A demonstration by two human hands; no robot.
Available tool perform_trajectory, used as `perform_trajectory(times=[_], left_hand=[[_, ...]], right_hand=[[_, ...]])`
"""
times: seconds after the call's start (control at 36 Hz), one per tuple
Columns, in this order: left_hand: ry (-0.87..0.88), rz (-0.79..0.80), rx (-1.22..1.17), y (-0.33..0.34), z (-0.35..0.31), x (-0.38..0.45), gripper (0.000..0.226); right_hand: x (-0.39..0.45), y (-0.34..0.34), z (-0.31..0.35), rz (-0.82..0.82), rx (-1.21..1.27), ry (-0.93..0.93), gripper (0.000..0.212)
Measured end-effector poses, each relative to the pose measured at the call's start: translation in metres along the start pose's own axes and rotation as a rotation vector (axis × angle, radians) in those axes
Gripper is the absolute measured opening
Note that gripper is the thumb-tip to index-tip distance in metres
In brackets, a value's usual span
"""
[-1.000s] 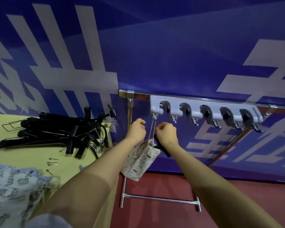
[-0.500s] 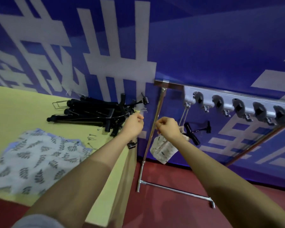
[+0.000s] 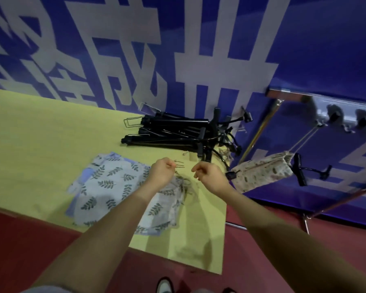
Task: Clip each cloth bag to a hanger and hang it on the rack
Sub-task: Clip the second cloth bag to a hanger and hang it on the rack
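Left hand (image 3: 161, 172) loosely curled, right hand (image 3: 210, 176) loosely curled, above leaf-print bags (image 3: 106, 187)

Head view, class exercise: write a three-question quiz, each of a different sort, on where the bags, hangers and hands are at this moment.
1. True or false: the patterned bag hangs from the rack.
2. Where is the pile of black hangers? A. on the yellow table B. on the floor C. on the rack
3. Fill in: the leaf-print bags lie flat on the ____.

Key: 1 true; 2 A; 3 table. Both the left hand and right hand hold nothing.
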State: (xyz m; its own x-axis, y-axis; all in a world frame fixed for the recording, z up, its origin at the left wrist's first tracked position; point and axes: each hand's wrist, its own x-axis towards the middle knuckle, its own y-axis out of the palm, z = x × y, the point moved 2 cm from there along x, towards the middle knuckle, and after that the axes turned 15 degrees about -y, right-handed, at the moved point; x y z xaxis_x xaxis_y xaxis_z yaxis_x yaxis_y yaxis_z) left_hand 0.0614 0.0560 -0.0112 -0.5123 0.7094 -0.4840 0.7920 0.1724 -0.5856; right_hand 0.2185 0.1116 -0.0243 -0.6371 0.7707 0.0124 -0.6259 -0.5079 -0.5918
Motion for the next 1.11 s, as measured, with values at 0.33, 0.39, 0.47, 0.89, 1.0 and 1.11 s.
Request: perform_trajectory(times=[0.33, 0.39, 0.47, 0.89, 1.0, 1.11], left_hand=[[0.018, 0.19, 0.215, -0.006, 0.054, 0.011, 0.019], [0.041, 0.313, 0.246, -0.004, 0.051, 0.006, 0.023], [0.098, 0.435, 0.35, -0.006, 0.044, 0.0, 0.048], [0.526, -0.217, 0.628, -0.043, 0.008, -0.004, 0.037], [0.598, -0.138, 0.816, -0.052, 0.006, -0.012, 0.033], [0.604, -0.093, 0.928, -0.057, 0.012, -0.009, 0.03]], right_hand=[[0.004, 0.074, -0.006, 0.212, -0.365, -0.061, 0.036], [0.007, 0.074, -0.005, 0.154, -0.307, -0.026, 0.027], [0.014, 0.07, 0.001, 0.055, -0.01, 0.019, 0.009], [0.046, 0.038, 0.04, -0.075, -0.076, -0.1, 0.011], [0.053, 0.033, 0.043, -0.068, -0.349, -0.208, 0.009], [0.059, 0.039, 0.041, -0.018, -0.409, -0.192, 0.013]])
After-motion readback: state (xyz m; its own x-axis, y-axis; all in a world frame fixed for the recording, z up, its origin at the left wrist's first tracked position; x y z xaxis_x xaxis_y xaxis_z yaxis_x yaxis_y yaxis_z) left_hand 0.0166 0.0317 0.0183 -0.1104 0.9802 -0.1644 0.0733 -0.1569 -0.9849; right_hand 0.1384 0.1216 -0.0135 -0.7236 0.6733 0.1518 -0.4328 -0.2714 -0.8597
